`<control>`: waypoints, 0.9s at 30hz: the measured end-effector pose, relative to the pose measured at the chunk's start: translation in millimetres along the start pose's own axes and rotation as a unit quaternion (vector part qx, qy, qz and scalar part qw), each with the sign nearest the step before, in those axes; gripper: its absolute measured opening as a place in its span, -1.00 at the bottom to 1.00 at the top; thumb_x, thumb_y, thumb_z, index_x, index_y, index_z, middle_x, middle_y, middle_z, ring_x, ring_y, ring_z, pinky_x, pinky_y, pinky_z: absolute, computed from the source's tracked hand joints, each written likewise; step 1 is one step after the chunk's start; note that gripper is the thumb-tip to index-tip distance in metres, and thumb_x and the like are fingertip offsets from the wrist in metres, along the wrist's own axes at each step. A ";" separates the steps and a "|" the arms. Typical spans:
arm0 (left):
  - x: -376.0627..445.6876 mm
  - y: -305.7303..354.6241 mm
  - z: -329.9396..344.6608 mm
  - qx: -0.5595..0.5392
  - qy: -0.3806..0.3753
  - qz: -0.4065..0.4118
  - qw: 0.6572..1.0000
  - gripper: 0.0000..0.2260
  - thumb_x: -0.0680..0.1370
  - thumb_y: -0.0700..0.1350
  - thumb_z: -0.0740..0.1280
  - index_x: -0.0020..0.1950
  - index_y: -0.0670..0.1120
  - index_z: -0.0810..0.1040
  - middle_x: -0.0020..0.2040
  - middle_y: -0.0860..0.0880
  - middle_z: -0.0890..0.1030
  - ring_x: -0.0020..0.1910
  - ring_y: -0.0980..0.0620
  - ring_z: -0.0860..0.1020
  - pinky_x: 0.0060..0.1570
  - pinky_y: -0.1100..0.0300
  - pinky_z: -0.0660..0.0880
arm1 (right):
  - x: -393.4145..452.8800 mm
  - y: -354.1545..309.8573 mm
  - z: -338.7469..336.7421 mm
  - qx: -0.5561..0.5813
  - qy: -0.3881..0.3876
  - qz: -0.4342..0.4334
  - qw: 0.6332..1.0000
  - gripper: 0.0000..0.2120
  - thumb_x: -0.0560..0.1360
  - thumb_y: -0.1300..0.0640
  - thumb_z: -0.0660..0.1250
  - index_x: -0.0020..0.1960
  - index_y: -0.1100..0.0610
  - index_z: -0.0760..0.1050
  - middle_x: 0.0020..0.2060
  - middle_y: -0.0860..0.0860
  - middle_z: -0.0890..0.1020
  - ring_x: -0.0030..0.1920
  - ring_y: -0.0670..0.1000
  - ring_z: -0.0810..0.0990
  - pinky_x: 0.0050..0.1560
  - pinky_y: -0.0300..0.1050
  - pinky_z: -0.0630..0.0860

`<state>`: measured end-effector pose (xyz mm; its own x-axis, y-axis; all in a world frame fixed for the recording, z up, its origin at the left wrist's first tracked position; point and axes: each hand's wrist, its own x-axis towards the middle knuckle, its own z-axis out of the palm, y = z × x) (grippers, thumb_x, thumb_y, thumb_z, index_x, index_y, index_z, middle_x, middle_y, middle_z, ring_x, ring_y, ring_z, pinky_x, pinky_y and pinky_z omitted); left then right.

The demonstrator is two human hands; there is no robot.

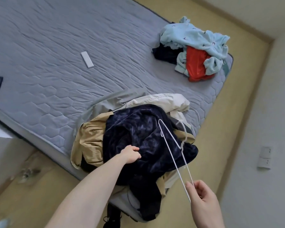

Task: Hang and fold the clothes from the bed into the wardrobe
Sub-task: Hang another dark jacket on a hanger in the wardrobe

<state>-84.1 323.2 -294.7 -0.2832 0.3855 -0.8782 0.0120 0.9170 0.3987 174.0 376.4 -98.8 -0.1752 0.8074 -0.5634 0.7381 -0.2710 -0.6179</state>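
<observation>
Left hand (131,153) has its fingers curled into the dark navy garment (138,137) on top of the pile at the bed's (48,63) near corner, some of it hanging over the edge. Right hand (202,198) pinches a white wire hanger (174,145) just above the pile. Second clothes heap (196,50) sits at the far corner, with lots of bare mattress between.

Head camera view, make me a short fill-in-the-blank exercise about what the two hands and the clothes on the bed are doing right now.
1. The right hand pinches a thin white wire ____ above the near pile.
2. The left hand grips the dark ____ velvety garment on top of that pile.
3. In the far pile, an ____ garment lies wrapped in the light blue fleece garment.
4. The flat white rectangular remote-like object lies on the grey quilted ____.

Missing words: hanger; navy; orange-red; mattress
</observation>
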 end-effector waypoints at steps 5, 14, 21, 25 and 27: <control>2.5 1.5 2.9 -0.069 -0.006 0.000 0.998 -0.68 0.48 -0.01 0.52 0.21 -0.01 0.62 0.18 0.00 0.64 0.20 0.02 0.58 0.29 0.18 0.44 | 17.6 -5.1 -8.3 0.004 0.018 0.002 1.000 -0.63 0.55 0.17 0.43 -0.40 0.07 0.42 -0.53 -0.05 0.32 -0.46 -0.04 0.27 -0.26 -0.09 0.23; -169.8 -3.0 18.6 -0.144 0.034 0.054 0.987 -0.65 0.51 0.02 0.47 0.22 0.14 0.42 0.30 -0.08 0.51 0.06 0.08 0.57 -0.02 0.37 0.42 | -1.8 -47.4 -50.3 0.001 -0.123 -0.037 0.992 -0.61 0.61 0.00 0.33 -0.37 -0.03 0.35 -0.46 -0.09 0.30 -0.43 -0.04 0.25 -0.27 -0.07 0.26; -331.5 34.7 28.9 -0.066 0.112 0.148 0.980 -0.56 0.55 -0.16 0.30 0.25 0.28 0.23 0.32 -0.03 0.50 0.26 -0.09 0.53 0.26 -0.06 0.48 | -8.5 -81.6 -91.2 -0.047 -0.264 -0.109 0.957 -0.60 0.56 -0.04 0.36 -0.26 0.03 0.19 -0.38 -0.02 0.26 -0.40 -0.04 0.22 -0.31 -0.09 0.25; -394.7 55.0 59.4 -0.181 0.179 0.178 0.951 -0.63 0.53 -0.11 0.31 0.20 0.27 0.29 0.26 0.27 0.45 0.26 0.28 0.46 0.16 0.38 0.40 | -15.6 -106.9 -110.2 -0.114 -0.353 -0.147 0.917 -0.66 0.52 -0.02 0.41 -0.16 0.07 0.26 -0.40 -0.04 0.49 -0.41 -0.07 0.36 -0.28 -0.10 0.36; -418.8 62.3 70.5 -0.282 0.203 0.187 0.919 -0.67 0.52 -0.10 0.35 0.16 0.22 0.35 0.21 0.30 0.48 0.12 0.43 0.46 0.06 0.48 0.39 | -25.6 -121.6 -116.2 -0.132 -0.394 -0.170 0.893 -0.72 0.47 0.12 0.45 -0.08 0.14 0.32 -0.31 -0.05 0.62 -0.36 -0.07 0.47 -0.27 -0.10 0.44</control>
<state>102.8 226.1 79.4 -0.6959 0.4889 -0.5260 -0.2844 0.4850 0.8270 164.5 449.6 54.5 -0.7469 0.1707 -0.6426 0.6638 0.1369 -0.7352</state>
